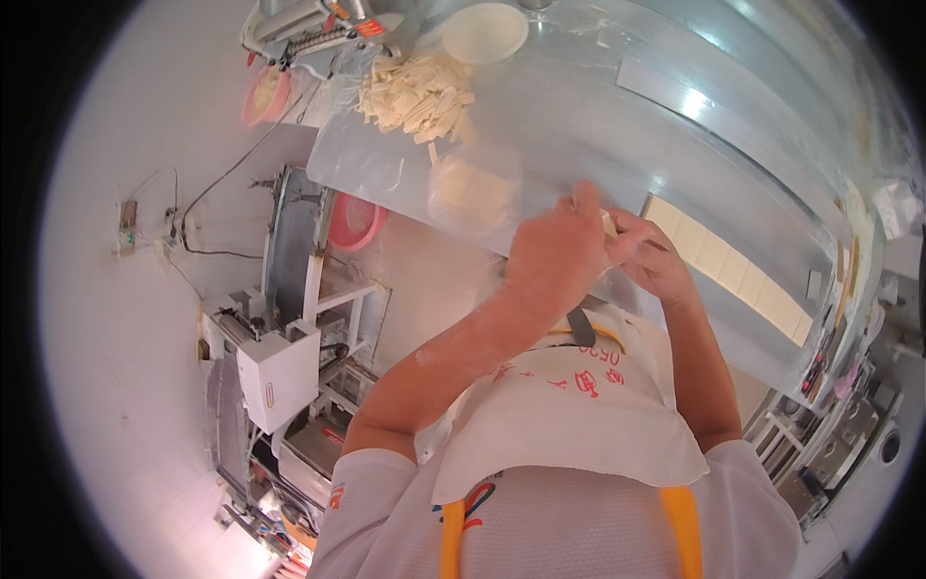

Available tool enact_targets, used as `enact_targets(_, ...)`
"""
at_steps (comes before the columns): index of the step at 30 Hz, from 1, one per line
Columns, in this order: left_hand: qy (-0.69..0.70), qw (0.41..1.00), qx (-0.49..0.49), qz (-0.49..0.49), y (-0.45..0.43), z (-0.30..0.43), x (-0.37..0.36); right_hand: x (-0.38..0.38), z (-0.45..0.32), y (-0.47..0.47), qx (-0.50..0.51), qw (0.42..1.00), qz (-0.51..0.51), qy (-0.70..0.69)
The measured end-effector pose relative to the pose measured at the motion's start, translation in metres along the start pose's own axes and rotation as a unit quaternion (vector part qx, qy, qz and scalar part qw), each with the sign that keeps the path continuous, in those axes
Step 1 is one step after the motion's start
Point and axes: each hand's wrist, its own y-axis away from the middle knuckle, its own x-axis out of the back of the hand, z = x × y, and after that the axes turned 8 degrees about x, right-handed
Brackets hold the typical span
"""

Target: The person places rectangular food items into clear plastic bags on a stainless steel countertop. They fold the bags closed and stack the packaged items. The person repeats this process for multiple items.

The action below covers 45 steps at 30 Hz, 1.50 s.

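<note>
A small pale piece of dough [608,226] is pinched between my two hands, near the table's front edge. My left hand [555,246] reaches over it from the left, its fingertips blurred. On the other side, my right hand [655,266] grips the same piece, and the fingers hide most of it. Just right of that hand, a row of flat, square dough sheets [727,253] lies along the metal table [564,137]. Left of my hands sits a blurred, round, see-through item [474,189] with pale dough-like pieces in or under it.
A heap of dough strips [418,98] lies at the back left, beside a pale round lid or plate [485,32]. A machine [311,32] stands behind it. Pink basins [358,221] and a white roller machine [278,376] are at the left. Sticks [845,279] line the table's right end.
</note>
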Motion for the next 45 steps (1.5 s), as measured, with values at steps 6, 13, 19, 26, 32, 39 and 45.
enact_targets(6,0.432,0.884,0.158,-0.083,0.007,-0.106,0.080,-0.098,-0.071,-0.056,-0.096,0.988,-0.080,0.087)
enact_targets(13,0.889,0.339,0.280,-0.130,0.059,-0.202,-0.060,-0.103,0.022,-0.126,-0.262,0.952,-0.030,0.154)
enact_targets(19,0.819,0.481,0.303,-0.073,0.047,-0.233,-0.074,-0.079,0.078,-0.190,-0.317,0.911,-0.069,0.255)
enact_targets(26,0.682,0.611,0.401,0.004,-0.008,-0.280,-0.085,-0.075,0.116,-0.267,-0.285,0.909,-0.131,0.273)
enact_targets(32,0.592,0.678,0.425,0.097,-0.036,-0.302,-0.084,-0.082,0.143,-0.293,-0.190,0.908,-0.103,0.358)
enact_targets(39,0.498,0.753,0.416,0.109,-0.041,-0.302,-0.076,-0.087,0.161,-0.295,-0.120,0.896,-0.058,0.424)
enact_targets(45,0.390,0.821,0.399,0.122,-0.044,-0.316,-0.091,-0.086,0.167,-0.296,-0.114,0.894,-0.027,0.433)
